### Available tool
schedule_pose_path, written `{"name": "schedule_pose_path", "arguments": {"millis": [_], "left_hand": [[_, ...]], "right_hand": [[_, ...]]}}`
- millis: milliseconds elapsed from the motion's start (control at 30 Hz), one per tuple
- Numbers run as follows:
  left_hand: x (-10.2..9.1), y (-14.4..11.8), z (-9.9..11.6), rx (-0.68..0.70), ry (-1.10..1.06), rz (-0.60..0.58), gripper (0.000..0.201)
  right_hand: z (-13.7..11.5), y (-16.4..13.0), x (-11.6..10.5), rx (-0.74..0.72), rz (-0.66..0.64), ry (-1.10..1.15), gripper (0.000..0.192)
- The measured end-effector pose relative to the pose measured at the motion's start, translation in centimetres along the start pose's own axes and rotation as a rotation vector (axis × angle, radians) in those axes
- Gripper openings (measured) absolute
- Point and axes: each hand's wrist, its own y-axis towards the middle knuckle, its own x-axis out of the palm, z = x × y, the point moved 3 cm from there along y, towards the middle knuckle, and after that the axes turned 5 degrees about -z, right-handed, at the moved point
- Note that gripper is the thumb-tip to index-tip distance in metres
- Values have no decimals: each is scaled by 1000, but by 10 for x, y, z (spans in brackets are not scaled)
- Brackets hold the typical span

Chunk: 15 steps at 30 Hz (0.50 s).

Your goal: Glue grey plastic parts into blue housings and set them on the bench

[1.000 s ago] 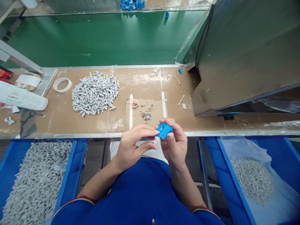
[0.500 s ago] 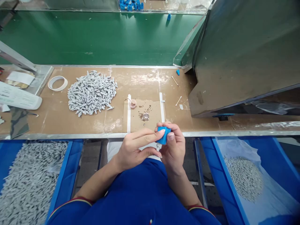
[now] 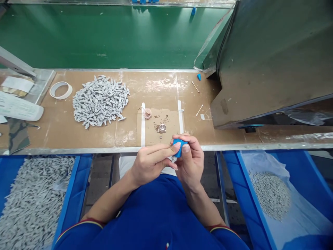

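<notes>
1. A blue part (image 3: 179, 153) is held between both hands, just off the bench's (image 3: 156, 88) near edge and above the lap.
2. By the right hand (image 3: 191, 163), the part is gripped between the thumb, laid on its near side, and the curled fingers behind.
3. By the left hand (image 3: 147, 163), the part is held too: the fingertips are pressed on it, and the thumb is bent beneath, with a narrow gap between.
4. A pale piece (image 3: 173, 159) is seen in that gap, below the blue part; whether it is joined to it cannot be told.
5. Beyond the hands, a round dish (image 3: 161, 128) and a small cup (image 3: 147, 114) are set between two white strips, the left one (image 3: 143, 128) and the right one (image 3: 181, 118).
6. Farther left, grey pieces are heaped in a pile (image 3: 101, 100), with a tape roll (image 3: 53, 91) beside it.
7. To the right, two swabs, one farther (image 3: 195, 86) and one nearer (image 3: 199, 110), are laid near a blue cone (image 3: 199, 77).
8. Below the bench, small pieces are held in the left bin (image 3: 70, 194) and the right bin (image 3: 260, 205).
</notes>
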Motion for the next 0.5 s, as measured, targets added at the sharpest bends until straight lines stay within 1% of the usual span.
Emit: {"name": "schedule_pose_path", "arguments": {"millis": [100, 233, 333, 400, 500], "left_hand": [[-1, 0, -1, 3, -2, -12, 52], [-4, 6, 5, 37, 121, -57, 44], [-4, 11, 12, 82, 202, -79, 44], [-4, 14, 17, 114, 249, -54, 43], [-4, 20, 23, 130, 352, -5, 32]], "right_hand": [[2, -2, 0, 22, 34, -36, 16], [3, 1, -4, 41, 41, -18, 26], [5, 5, -6, 135, 33, 109, 31], [8, 5, -7, 232, 23, 220, 30], [11, 4, -6, 325, 2, 373, 27]]}}
